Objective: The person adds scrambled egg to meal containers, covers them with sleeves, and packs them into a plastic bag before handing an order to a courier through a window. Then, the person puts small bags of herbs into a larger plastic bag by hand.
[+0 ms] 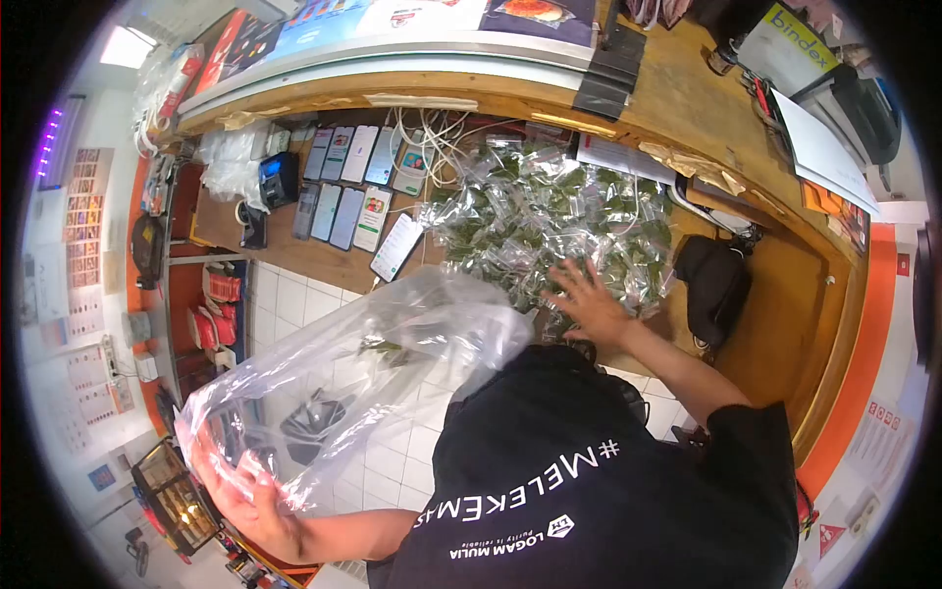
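A large clear plastic bag (392, 329) stretches from the counter down to the lower left, with a few green bits visible through it. My left hand (253, 496) grips the bag at its lower left end, fingers curled on the film. On the counter lies a heap of small clear packets (549, 221) with green leafy contents. My right hand (591, 304) rests palm down on the near side of this heap, fingers spread. The end of the bag by my body lies close to the packets.
Several phones (345, 218) lie in rows left of the heap, one white-screened phone (396, 247) near the counter edge. White cables (442, 147) tangle behind them. A black bag (708, 290) sits at the right. A raised wooden shelf (677, 88) runs along the back.
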### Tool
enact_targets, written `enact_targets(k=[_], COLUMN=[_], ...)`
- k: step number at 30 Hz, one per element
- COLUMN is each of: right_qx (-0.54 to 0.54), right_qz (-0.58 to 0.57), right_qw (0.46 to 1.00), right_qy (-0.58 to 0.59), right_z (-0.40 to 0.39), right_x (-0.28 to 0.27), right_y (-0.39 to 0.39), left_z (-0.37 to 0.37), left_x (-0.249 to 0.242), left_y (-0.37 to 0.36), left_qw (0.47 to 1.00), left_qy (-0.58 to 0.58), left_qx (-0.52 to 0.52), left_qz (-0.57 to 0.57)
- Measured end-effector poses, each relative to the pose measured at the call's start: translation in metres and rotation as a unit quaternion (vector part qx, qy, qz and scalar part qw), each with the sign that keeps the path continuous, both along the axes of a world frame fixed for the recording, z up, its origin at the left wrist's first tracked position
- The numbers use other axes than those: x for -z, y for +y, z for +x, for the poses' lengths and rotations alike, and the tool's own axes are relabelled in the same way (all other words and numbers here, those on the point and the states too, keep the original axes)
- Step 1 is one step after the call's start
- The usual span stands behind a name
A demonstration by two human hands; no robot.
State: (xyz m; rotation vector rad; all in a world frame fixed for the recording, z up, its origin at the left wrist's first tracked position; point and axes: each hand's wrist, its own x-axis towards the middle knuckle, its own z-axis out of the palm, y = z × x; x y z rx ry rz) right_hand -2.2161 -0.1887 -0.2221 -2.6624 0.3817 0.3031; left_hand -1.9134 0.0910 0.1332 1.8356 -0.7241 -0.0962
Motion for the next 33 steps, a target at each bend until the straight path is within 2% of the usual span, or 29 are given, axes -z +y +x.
enact_targets(k=[1,3,4,6,8,12,15,16,19,20,23,24,26,28,31,33], right_qx=[-0.042,-0.036,-0.033,0.028,0.060,0.069,0.101,0.126,0.175,0.189,0.179,0.184,0.168,0.151,0.172,0.175], right_qz=[-0.002,-0.036,-0.054,-0.102,-0.144,-0.126,-0.199,-0.094,-0.046,-0.073,-0.058,-0.104,-0.096,-0.099,-0.037,-0.054], right_qw=[0.999,0.998,0.996,0.993,0.988,0.986,0.974,0.987,0.976,0.975,0.979,0.977,0.981,0.983,0.984,0.980], right_qy=[0.020,-0.032,-0.059,-0.047,-0.017,0.084,0.039,0.036,0.121,0.095,0.081,0.015,0.014,-0.024,0.006,-0.079], right_z=[0.004,0.004,0.009,0.021,0.044,0.107,0.141,0.150,0.166,0.167,0.173,0.172,0.177,0.180,0.188,0.181], right_x=[0.015,0.072,0.083,0.097,0.087,0.024,0.045,0.035,0.028,0.034,0.056,0.063,0.085,0.078,0.077,0.083], right_y=[0.004,0.009,0.008,-0.004,-0.020,-0.065,-0.092,-0.105,-0.124,-0.124,-0.135,-0.134,-0.148,-0.154,-0.166,-0.172], left_z=[-0.002,-0.002,-0.001,-0.001,-0.002,-0.006,-0.011,-0.013,-0.017,-0.019,-0.023,-0.026,-0.032,-0.039,-0.051,-0.057], left_x=[-0.001,0.000,0.001,0.004,0.004,0.005,-0.001,-0.002,0.003,0.004,0.005,0.006,0.004,0.004,0.006,0.002], left_y=[0.001,0.008,0.012,0.017,0.022,0.028,0.024,0.023,0.032,0.039,0.054,0.056,0.059,0.055,0.052,0.043], left_qw=[1.000,0.999,0.998,0.996,0.994,0.986,0.981,0.980,0.981,0.980,0.976,0.975,0.973,0.977,0.983,0.987], left_qy=[0.004,0.012,0.014,-0.003,-0.003,0.021,0.030,0.029,0.021,0.028,0.049,0.057,0.072,0.051,0.026,0.060], left_qx=[-0.004,-0.035,-0.051,-0.064,-0.081,-0.117,-0.124,-0.123,-0.131,-0.140,-0.160,-0.163,-0.166,-0.159,-0.137,-0.103], left_qz=[0.001,0.030,0.044,0.065,0.076,0.114,0.148,0.155,0.144,0.141,0.141,0.141,0.142,0.136,0.119,0.112])
